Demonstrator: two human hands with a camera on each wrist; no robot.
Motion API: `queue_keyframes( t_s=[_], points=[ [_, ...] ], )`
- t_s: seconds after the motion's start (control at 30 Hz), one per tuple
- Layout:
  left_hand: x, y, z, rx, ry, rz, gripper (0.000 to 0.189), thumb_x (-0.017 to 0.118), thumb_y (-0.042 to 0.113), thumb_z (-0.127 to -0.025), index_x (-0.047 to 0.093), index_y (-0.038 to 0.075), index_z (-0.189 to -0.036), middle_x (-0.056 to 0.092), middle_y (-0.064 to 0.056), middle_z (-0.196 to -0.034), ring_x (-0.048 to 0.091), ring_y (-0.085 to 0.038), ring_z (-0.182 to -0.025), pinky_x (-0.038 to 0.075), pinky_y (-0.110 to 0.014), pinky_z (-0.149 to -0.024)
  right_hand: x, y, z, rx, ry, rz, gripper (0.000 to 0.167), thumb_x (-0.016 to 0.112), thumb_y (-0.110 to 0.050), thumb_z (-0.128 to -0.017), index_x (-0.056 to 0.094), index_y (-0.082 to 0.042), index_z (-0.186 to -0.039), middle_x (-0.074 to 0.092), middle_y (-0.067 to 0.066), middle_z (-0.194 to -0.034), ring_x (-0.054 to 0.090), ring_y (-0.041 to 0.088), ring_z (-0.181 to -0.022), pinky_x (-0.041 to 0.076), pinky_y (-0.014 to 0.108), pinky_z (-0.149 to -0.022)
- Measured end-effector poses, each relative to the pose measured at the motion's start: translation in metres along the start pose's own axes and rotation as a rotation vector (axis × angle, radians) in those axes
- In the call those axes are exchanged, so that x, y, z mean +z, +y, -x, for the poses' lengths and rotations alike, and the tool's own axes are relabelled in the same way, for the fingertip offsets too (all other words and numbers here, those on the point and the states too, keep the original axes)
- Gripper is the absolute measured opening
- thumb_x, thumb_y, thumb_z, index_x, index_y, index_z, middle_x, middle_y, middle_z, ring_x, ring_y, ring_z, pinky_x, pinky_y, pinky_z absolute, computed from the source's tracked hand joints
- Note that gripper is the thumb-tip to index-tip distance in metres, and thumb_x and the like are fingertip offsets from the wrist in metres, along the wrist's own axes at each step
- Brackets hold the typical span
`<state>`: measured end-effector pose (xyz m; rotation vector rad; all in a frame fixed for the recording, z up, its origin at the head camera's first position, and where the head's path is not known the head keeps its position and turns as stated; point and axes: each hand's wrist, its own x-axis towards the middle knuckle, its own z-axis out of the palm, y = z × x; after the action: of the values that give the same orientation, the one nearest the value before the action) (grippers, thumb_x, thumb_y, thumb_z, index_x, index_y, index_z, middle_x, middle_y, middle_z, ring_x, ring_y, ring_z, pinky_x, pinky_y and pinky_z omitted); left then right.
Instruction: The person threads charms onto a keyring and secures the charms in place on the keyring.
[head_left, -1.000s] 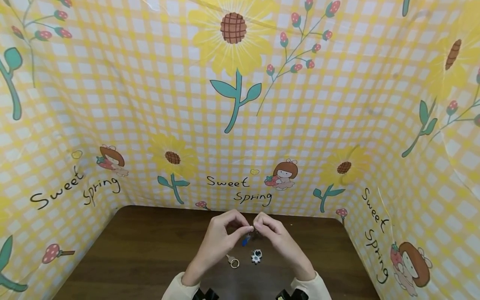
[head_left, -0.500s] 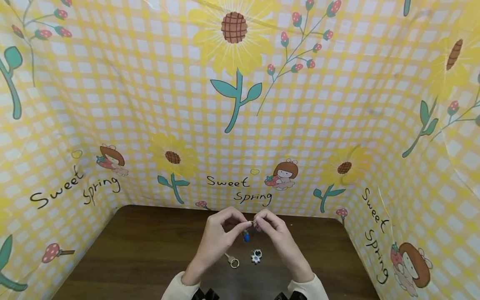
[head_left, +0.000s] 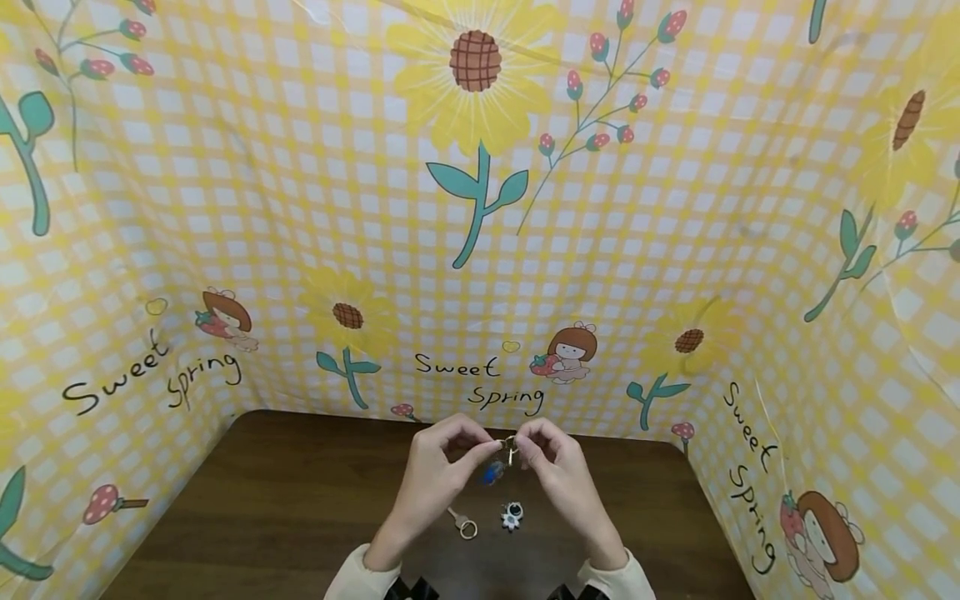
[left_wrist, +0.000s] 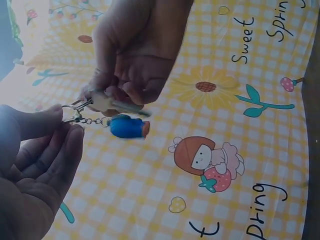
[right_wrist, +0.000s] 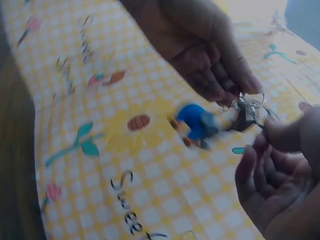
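In the head view, angled in from seven o'clock with the left hand (head_left: 441,467), from five with the right hand (head_left: 561,471); pinching a metal ring (head_left: 511,438) at six with both, dangling a blue charm (head_left: 492,474) toward seven.

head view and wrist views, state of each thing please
Key ring, held up; open or closed, too small to tell
Left hand, pinching it
Right hand, pinching it too
Held key, hanging between the hands
Blue charm, hanging on a chain
Key with gold ring, lying on the table
White charm, lying there too
Checked cloth, upright, rippled
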<state>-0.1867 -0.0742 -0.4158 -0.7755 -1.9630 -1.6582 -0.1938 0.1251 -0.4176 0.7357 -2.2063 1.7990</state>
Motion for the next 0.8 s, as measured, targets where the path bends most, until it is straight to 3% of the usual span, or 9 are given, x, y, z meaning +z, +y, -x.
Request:
queue_keyframes(
  t_s=[0.13,0.4,0.7,0.8],
  points=[
    [0.000,0.002,-0.002,0.000,-0.010,0.005,0.007,0.080,0.011,-0.096,0.075,0.015,-0.093,0.074,0.002,-0.090,0.070,-0.014,-0.076,0.060,-0.030,-0.070,0.001,0.001,-0.001,0.016,0.022,-0.098,0.013,0.059,-0.004,-0.108,0.061,0.007,-0.101,0.059,0.002,-0.087,0.058,0.010,-0.076,0.053,0.024,-0.071],
    [-0.005,-0.006,0.002,-0.075,-0.110,-0.009,0.006,0.079,0.009,-0.096,0.075,0.012,-0.098,0.073,0.004,-0.095,0.070,-0.014,-0.083,0.061,-0.032,-0.079,-0.005,0.008,0.001,0.010,0.004,-0.090,0.012,0.060,-0.002,-0.107,0.061,0.009,-0.102,0.061,0.002,-0.093,0.059,0.009,-0.080,0.054,0.023,-0.074],
    [-0.005,-0.010,0.004,-0.042,-0.116,-0.034,0.006,0.083,0.009,-0.093,0.078,0.012,-0.096,0.073,0.005,-0.095,0.068,-0.013,-0.086,0.060,-0.031,-0.077,-0.004,0.010,0.002,0.027,0.010,-0.065,0.010,0.062,-0.003,-0.106,0.063,0.006,-0.101,0.062,0.005,-0.097,0.060,0.009,-0.082,0.055,0.023,-0.075],
    [-0.008,-0.012,0.007,-0.061,-0.106,-0.056,0.007,0.084,0.011,-0.092,0.078,0.012,-0.095,0.074,0.006,-0.095,0.068,-0.013,-0.087,0.059,-0.034,-0.079,-0.006,0.012,0.006,0.052,0.041,-0.053,0.010,0.062,-0.003,-0.106,0.064,0.006,-0.102,0.063,0.004,-0.096,0.061,0.010,-0.081,0.056,0.024,-0.074]
  ],
)
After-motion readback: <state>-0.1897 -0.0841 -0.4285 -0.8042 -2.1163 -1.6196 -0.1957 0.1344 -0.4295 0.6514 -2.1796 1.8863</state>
